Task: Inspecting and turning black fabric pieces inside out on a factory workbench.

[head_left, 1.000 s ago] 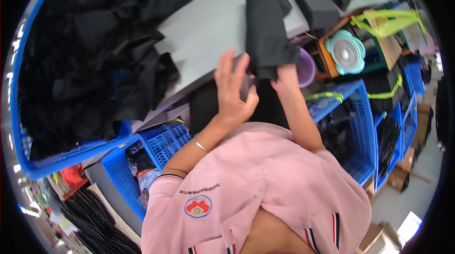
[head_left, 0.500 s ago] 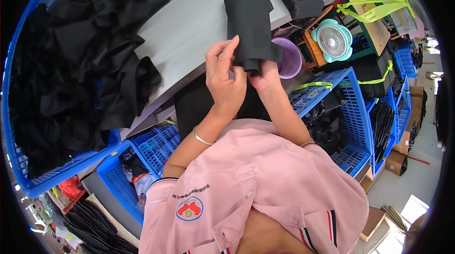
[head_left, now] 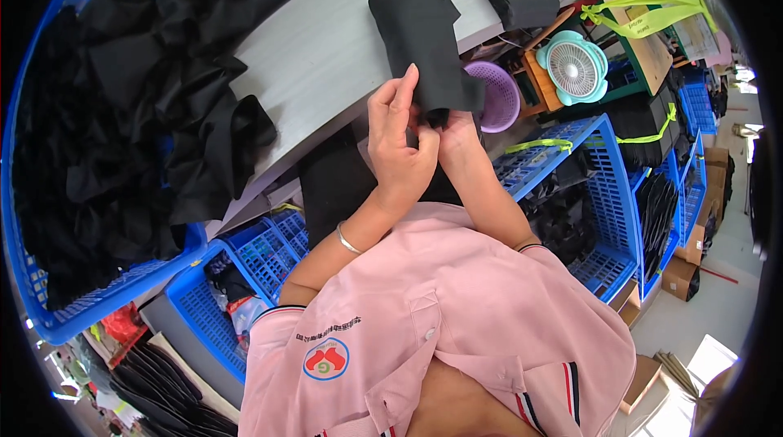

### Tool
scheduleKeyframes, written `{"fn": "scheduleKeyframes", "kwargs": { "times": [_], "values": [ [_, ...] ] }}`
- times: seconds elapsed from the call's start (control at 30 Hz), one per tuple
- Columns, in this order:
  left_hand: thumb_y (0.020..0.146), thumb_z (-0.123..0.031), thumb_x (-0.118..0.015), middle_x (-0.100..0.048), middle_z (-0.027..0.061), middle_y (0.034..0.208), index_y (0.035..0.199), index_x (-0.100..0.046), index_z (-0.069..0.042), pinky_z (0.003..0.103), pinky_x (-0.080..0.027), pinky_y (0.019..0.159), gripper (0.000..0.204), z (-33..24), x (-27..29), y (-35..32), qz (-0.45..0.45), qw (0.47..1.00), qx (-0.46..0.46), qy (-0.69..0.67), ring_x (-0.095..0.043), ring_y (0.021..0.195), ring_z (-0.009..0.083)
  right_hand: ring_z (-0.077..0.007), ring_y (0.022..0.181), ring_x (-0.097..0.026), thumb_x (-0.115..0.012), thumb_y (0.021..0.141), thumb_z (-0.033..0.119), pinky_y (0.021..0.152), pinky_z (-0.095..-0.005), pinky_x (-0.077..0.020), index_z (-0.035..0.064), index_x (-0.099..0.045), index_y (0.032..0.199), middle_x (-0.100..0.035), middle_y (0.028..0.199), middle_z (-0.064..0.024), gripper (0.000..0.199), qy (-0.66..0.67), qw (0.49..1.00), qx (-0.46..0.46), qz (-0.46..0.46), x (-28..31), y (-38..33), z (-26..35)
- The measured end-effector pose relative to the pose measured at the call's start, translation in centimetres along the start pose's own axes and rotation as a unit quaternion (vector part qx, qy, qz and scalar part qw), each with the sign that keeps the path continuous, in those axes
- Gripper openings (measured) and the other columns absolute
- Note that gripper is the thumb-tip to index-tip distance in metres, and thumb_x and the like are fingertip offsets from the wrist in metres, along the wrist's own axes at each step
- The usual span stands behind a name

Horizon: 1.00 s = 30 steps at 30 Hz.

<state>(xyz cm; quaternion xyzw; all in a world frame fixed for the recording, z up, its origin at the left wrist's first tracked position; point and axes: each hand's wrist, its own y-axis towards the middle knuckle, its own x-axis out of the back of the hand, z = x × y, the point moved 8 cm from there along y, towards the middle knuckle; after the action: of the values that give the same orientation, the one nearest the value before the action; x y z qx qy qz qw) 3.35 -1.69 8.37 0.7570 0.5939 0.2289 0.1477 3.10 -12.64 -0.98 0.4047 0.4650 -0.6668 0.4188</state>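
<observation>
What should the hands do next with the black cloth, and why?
Perhaps gently straighten the near end of the black cloth: it looks folded there, and the left hand and right hand are already together at that end.

The pink shirt [head_left: 481,274] bears dark lettering [head_left: 329,328] beside a round emblem [head_left: 326,359] — the yellow-green strap [head_left: 632,28], small print [head_left: 650,24].

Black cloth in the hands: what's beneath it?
Grey tabletop shows around the far end of the black cloth; past its right edge, a purple basket. What's directly beneath, and part of the right hand, is covered.
</observation>
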Motion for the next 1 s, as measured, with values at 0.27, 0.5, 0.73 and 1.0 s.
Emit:
{"fn": "scheduleKeyframes", "kwargs": {
  "times": [0.27, 0.5, 0.73, 1.0],
  "values": [
    [0.09, 0.007, -0.057, -0.065, 0.0089, 0.112, 0.138, -0.056, 0.002, 0.024, -0.053, 0.07, 0.049, 4.3, 2.8, -0.7, -0.033, 0.982, 0.12, -0.143, -0.059, 0.082, 0.0098, -0.0273, 0.115, -0.061, -0.059, 0.097, 0.015, 0.098, -0.0385, -0.0511, 0.0062, -0.059, 0.128, -0.064, 0.125, -0.0119, 0.032, -0.27, 0.924, 0.266, -0.051, 1.8, 1.5, 0.7],
    [0.094, -0.002, -0.048, -0.069, 0.0054, 0.092, 0.119, -0.065, 0.004, 0.024, -0.052, 0.063, 0.031, 14.1, 5.4, -4.7, -0.123, 0.862, 0.397, -0.292, -0.064, 0.073, 0.011, -0.0196, 0.113, -0.056, -0.06, 0.09, 0.012, 0.101, -0.0325, -0.0424, -0.0032, -0.057, 0.127, -0.064, 0.121, -0.0114, 0.04, -0.538, 0.828, 0.008, 0.154, -4.6, 2.5, -1.8],
    [0.09, 0.003, -0.048, -0.069, 0.008, 0.091, 0.112, -0.064, 0.004, 0.028, -0.053, 0.068, 0.026, 17.3, 1.3, -6.9, -0.055, 0.834, 0.427, -0.344, -0.067, 0.077, 0.0144, -0.0361, 0.097, -0.065, -0.061, 0.075, 0.013, 0.093, -0.0481, -0.0478, 0.0014, -0.072, 0.091, -0.07, 0.097, -0.0186, 0.022, -0.912, 0.176, 0.37, 0.004, -2.9, 3.1, -4.8],
    [0.087, 0.007, -0.057, -0.068, 0.0066, 0.103, 0.113, -0.062, 0.0, 0.03, -0.053, 0.075, 0.028, 17.7, -1.6, -7.4, 0.024, 0.764, 0.512, -0.391, -0.066, 0.089, 0.0147, -0.0365, 0.092, -0.067, -0.059, 0.081, 0.01, 0.088, -0.0484, -0.0504, 0.004, -0.073, 0.091, -0.07, 0.091, -0.02, 0.019, -0.94, 0.306, 0.15, -0.009, 0.6, 3.4, -6.2]
  ]
}}
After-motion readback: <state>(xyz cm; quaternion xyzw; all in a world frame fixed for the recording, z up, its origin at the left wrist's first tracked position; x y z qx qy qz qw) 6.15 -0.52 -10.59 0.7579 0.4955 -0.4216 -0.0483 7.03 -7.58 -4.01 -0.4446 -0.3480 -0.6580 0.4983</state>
